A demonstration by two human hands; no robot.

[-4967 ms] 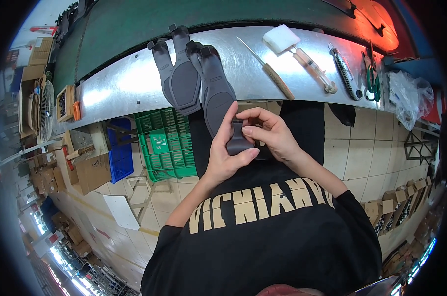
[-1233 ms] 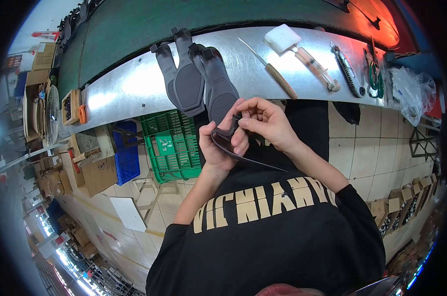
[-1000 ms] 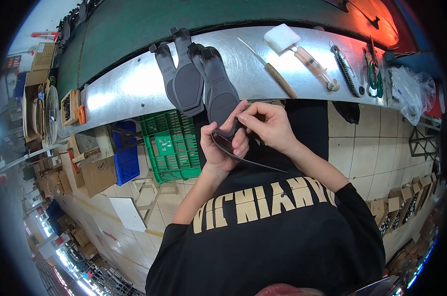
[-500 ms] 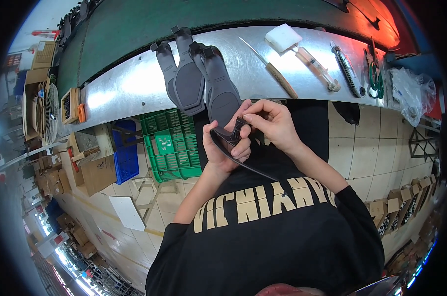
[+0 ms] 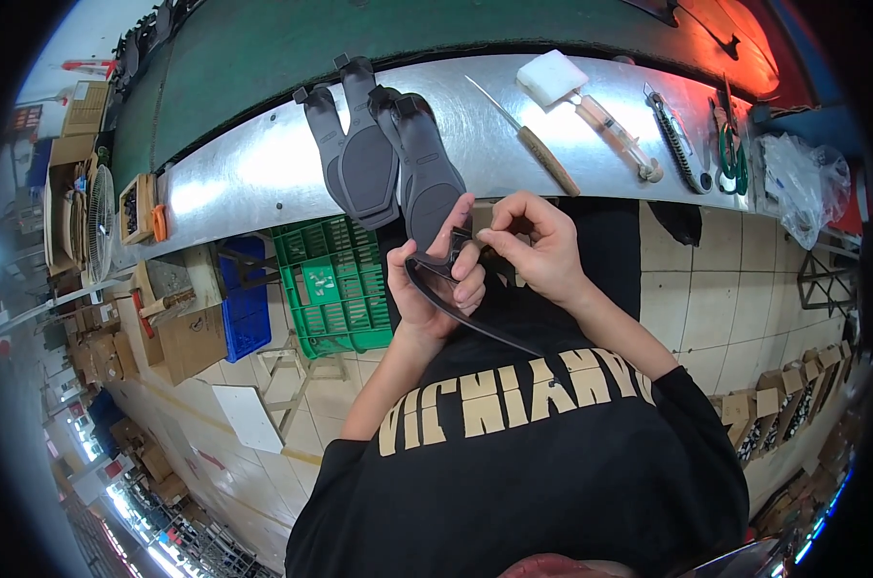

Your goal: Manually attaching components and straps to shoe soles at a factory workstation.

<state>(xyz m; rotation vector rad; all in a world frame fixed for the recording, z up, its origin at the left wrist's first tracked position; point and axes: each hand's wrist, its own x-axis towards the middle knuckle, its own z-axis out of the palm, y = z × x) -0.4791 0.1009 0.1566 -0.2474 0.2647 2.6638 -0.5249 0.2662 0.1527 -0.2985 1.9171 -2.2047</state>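
My left hand (image 5: 431, 284) is wrapped round a black sandal (image 5: 477, 331), turned so that its thin, curved sole edge shows and points toward my shirt. Its dark straps bunch up between the fingers. Just to the right, my right hand (image 5: 538, 249) is closed in a pinch, thumb against forefinger, close beside the strap. Whatever sits in that pinch is too small to make out. Beyond my hands, several more black sandals (image 5: 369, 164) lie overlapping on the metal bench (image 5: 224, 178), partly over its near edge.
Right along the bench lie a wooden-handled awl (image 5: 549, 162), a white block (image 5: 552, 77), a syringe (image 5: 618, 138), a utility knife (image 5: 677, 144), green-handled scissors (image 5: 735, 159) and a plastic bag (image 5: 803, 183). A green crate (image 5: 330, 289) stands below. Behind runs a green belt (image 5: 263, 48).
My right hand has drawn slightly to the right, its fingertips a little farther from the strap. The left hand and sandal have shifted slightly left.
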